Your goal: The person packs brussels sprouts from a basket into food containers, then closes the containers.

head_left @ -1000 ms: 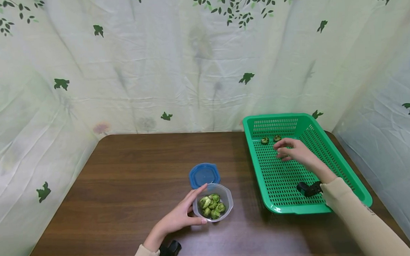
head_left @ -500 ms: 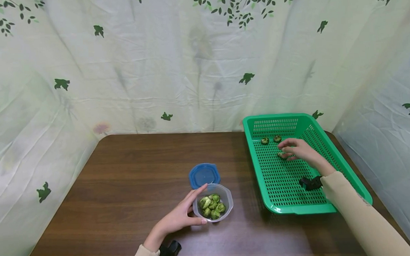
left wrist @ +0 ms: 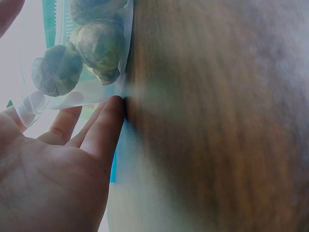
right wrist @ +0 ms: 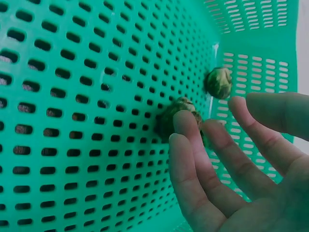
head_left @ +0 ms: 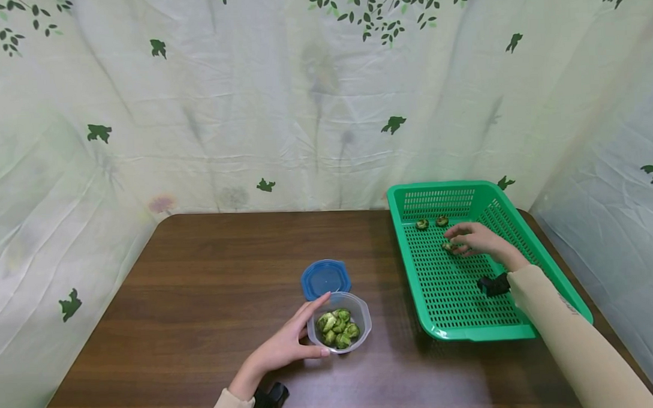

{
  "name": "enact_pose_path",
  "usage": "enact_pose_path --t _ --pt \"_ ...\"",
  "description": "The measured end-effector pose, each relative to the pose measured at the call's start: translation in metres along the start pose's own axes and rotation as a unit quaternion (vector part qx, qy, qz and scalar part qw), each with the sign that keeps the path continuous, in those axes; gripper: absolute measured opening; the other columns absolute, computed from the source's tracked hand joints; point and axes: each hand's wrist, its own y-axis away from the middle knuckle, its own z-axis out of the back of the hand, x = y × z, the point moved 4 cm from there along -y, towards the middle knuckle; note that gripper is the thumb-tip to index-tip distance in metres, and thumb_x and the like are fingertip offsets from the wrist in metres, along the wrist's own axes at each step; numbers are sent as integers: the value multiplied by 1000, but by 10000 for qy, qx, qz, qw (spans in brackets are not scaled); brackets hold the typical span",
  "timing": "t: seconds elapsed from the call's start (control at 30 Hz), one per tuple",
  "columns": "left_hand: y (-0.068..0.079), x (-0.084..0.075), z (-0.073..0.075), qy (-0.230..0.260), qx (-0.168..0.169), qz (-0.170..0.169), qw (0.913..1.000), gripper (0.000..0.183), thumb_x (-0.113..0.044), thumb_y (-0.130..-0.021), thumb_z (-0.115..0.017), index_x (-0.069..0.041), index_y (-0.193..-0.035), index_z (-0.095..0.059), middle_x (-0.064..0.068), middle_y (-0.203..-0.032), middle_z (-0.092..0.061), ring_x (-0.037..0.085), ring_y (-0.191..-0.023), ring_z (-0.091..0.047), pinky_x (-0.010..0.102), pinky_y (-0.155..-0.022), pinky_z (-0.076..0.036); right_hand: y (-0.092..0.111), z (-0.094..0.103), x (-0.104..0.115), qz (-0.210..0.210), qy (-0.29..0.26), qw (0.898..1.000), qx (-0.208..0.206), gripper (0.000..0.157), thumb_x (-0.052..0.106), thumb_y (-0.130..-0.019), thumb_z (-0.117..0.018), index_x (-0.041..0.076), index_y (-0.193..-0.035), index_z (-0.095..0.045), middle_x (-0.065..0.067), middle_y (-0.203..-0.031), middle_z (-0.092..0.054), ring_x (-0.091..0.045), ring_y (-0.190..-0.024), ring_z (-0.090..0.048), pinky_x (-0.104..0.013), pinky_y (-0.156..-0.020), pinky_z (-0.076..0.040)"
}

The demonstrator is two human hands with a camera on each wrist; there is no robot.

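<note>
My left hand (head_left: 285, 343) holds a clear plastic container (head_left: 365, 323), thumb on the near side and fingers on the far side. Inside lie several Brussels sprouts (head_left: 338, 326), also visible through its wall in the left wrist view. My right hand (head_left: 476, 239) reaches into a green basket (head_left: 416, 285), fingers loosely bent and thumb apart. Just by its fingertips is a Brussels sprout (head_left: 447, 246); in the right wrist view, fingers partly cover a sprout (right wrist: 169, 121). Whether they touch it I cannot tell. Two more sprouts, one left (head_left: 422, 224) and one right (head_left: 442, 221), lie at the basket's far end.
Behind the container a blue lid (head_left: 326, 277) lies on the brown wooden table (head_left: 226, 279). The basket's raised walls surround my right hand. A leaf-patterned cloth (head_left: 280, 109) hangs behind the table and at both sides.
My right hand has shifted slightly right inside the basket, and a sprout near its fingertips has come into view. The left hand and container look unmoved.
</note>
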Motion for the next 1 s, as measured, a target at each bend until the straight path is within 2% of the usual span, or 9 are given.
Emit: enact_pose_path --t 0.3,0.5,0.73,0.9,1.0 --pt "0 -1 0 -6 -9 22 10000 91 -23 -84 -76 -25 -154 -18 8 -151 -21 29 -136 -26 40 -104 -34 -5 0 -7 -355 195 9989 257 40 13 -102 -41 -10 -135 -41 -33 -137 -37 -42 -107 -56 -47 -84 -50" --pt "0 0 0 -18 -24 78 10000 92 -23 -83 -77 -26 -154 -18 5 -151 -21 26 -136 -27 38 -103 -34 -8 1 -13 -375 332 9978 433 40 13 -103 -40 -10 -135 -42 -33 -138 -37 -41 -107 -55 -47 -84 -51" --pt "0 0 1 -15 -17 14 10000 91 -23 -84 -76 -23 -154 -18 9 -150 -22 30 -135 -27 36 -103 -35 -7 -1 -12 -305 324 9984 336 38 9 -102 -40 -12 -133 -45 -32 -135 -41 -35 -101 -56 -43 -80 -51" --pt "0 0 0 -27 -9 -10 10000 91 -23 -84 -75 -21 -154 -17 10 -150 -22 32 -135 -27 38 -103 -35 -7 -2 -11 -294 336 9987 258 36 6 -101 -41 -13 -130 -47 -33 -134 -41 -36 -103 -56 -41 -80 -52" --pt "0 0 0 -40 -24 3 10000 91 -23 -84 -76 -21 -154 -17 10 -151 -22 31 -136 -27 40 -103 -36 -7 -2 -10 -244 315 9991 171 34 3 -99 -42 -14 -128 -49 -33 -132 -43 -34 -98 -57 -41 -80 -52"
